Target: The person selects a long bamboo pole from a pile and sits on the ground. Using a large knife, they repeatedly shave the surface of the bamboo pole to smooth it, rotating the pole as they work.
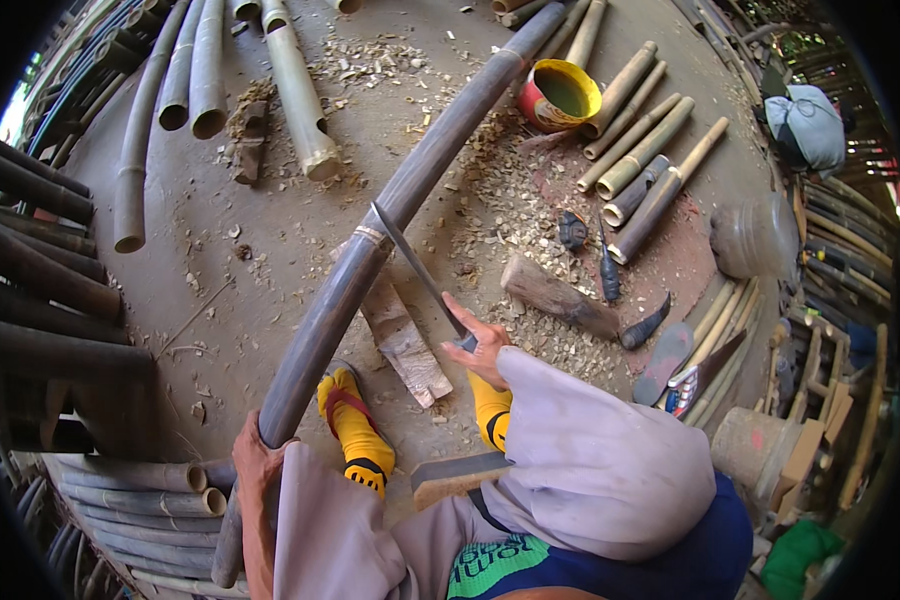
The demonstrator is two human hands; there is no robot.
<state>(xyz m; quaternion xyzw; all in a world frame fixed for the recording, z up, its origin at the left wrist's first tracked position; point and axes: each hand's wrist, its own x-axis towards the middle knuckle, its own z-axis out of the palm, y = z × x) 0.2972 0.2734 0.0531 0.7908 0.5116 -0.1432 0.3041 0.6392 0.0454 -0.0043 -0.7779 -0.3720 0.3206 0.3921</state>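
Note:
A long dark bamboo pole point(330, 315) runs slantwise from beside my left leg up to the far edge of the view. My left hand point(258, 462) is closed around its near part. In my right hand point(487, 348) is the handle of a long-bladed knife point(417, 262). Its blade reaches up and left to the pole, its tip end at a pale ring around a node; whether the edge bites in cannot be seen. Under the pole, between my feet, a notched wooden block point(400, 340) lies on the ground.
Wood chips point(510, 200) litter the ground. Right of the pole are a yellow-rimmed bucket point(560, 95), cut bamboo lengths point(642, 150), a short log point(560, 295), and a handsaw point(705, 372). More bamboo poles point(208, 80) lie at the far left; dark ones point(60, 345) are stacked at the left.

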